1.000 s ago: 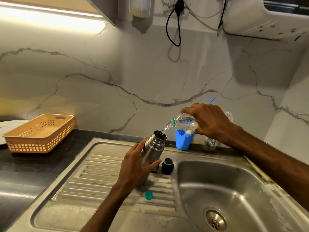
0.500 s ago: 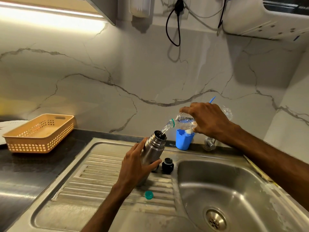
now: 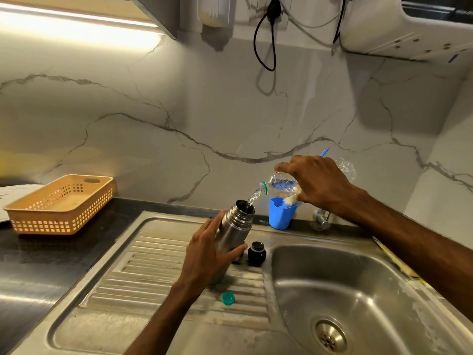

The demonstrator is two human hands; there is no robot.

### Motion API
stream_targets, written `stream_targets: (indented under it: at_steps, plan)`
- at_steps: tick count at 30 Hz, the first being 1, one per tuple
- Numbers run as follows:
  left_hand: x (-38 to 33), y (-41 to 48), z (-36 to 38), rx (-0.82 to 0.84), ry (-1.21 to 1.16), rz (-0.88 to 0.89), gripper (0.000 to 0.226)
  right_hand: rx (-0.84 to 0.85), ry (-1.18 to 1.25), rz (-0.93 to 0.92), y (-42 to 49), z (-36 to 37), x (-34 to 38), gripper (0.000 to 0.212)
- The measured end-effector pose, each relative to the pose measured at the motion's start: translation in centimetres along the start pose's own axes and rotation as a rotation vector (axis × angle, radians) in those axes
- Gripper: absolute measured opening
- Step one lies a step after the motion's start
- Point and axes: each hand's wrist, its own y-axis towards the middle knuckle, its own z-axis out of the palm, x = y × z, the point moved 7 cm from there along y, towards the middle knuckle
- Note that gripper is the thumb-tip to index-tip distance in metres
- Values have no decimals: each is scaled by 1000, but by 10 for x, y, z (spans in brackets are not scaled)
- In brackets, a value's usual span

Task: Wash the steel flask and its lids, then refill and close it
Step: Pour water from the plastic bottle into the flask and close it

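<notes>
The steel flask (image 3: 236,224) stands open-mouthed on the ribbed drainboard (image 3: 143,275), tilted a little to the right. My left hand (image 3: 207,252) grips its body. My right hand (image 3: 317,183) holds a clear plastic bottle (image 3: 280,184) tipped down to the left, and a stream of water runs from its neck into the flask's mouth. A black inner lid (image 3: 256,253) stands just right of the flask. The bottle's small green cap (image 3: 228,298) lies on the drainboard in front of it.
The steel sink basin (image 3: 340,290) with its drain lies to the right. A blue cup (image 3: 281,213) holding a brush stands at the wall behind the flask, a tap base (image 3: 321,219) beside it. An orange plastic basket (image 3: 60,204) sits on the dark counter at left.
My right hand has lifted the bottle's rear end a little, tipping it more steeply. Water keeps pouring into the flask. My left hand and the flask have stayed put.
</notes>
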Motion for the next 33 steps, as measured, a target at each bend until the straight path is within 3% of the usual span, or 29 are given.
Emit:
stream_targets:
  at_steps: [20, 33]
  plan:
    - [-3, 0, -1, 9, 0, -4, 106, -48, -23, -27, 10, 1, 7, 72]
    - [-3, 0, -1, 11, 5, -8, 105, -76, -97, -90, 10, -3, 28, 62]
